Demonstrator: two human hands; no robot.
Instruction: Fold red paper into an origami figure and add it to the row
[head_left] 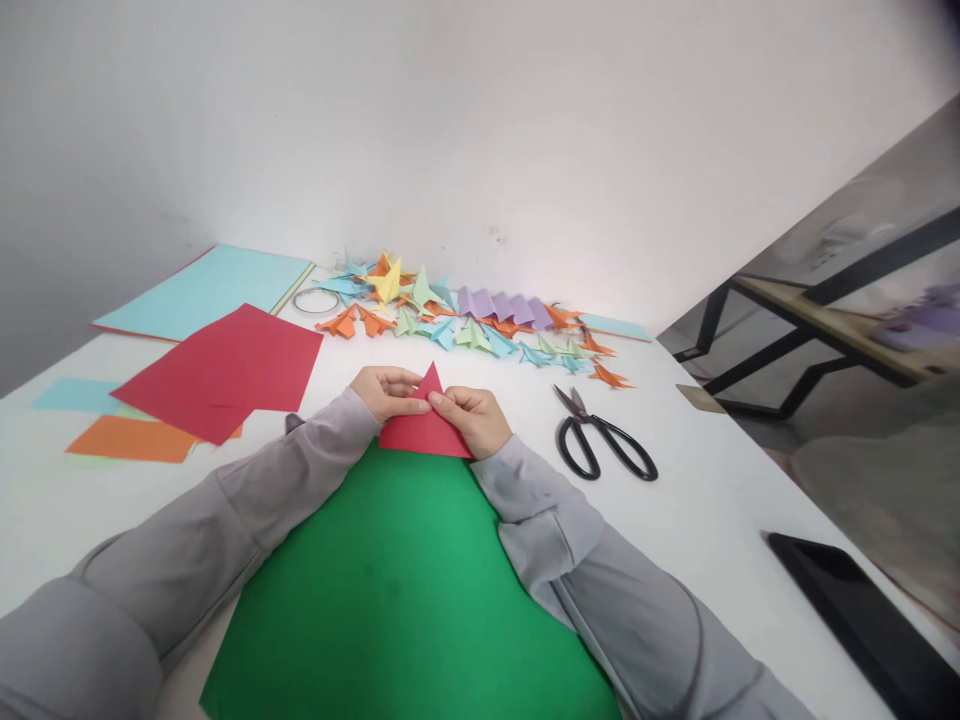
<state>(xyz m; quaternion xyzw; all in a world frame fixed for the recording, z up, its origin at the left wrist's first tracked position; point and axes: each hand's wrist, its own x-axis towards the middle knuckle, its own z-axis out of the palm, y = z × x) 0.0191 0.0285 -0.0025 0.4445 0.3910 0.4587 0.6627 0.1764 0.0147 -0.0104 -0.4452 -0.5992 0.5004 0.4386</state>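
Note:
A piece of red paper (424,435), folded to a point at its top, is held between both hands over the far end of a green sheet (405,580). My left hand (388,392) pinches its left side, thumb on the front face and fingers behind. From the right, my right hand (476,418) grips the other side, its thumb close to the left thumb near the middle. Part of the paper's right edge is hidden by the right hand. The green sheet lies on the white table beneath my forearms.
Black-handled scissors (600,435) lie to the right, a dark phone-like slab (862,620) nearer me. Red sheets (225,370) and orange paper (131,438) lie left, by a light-blue stack (217,285). Folded paper shapes (472,335) and a thin ring (316,300) sit along the wall.

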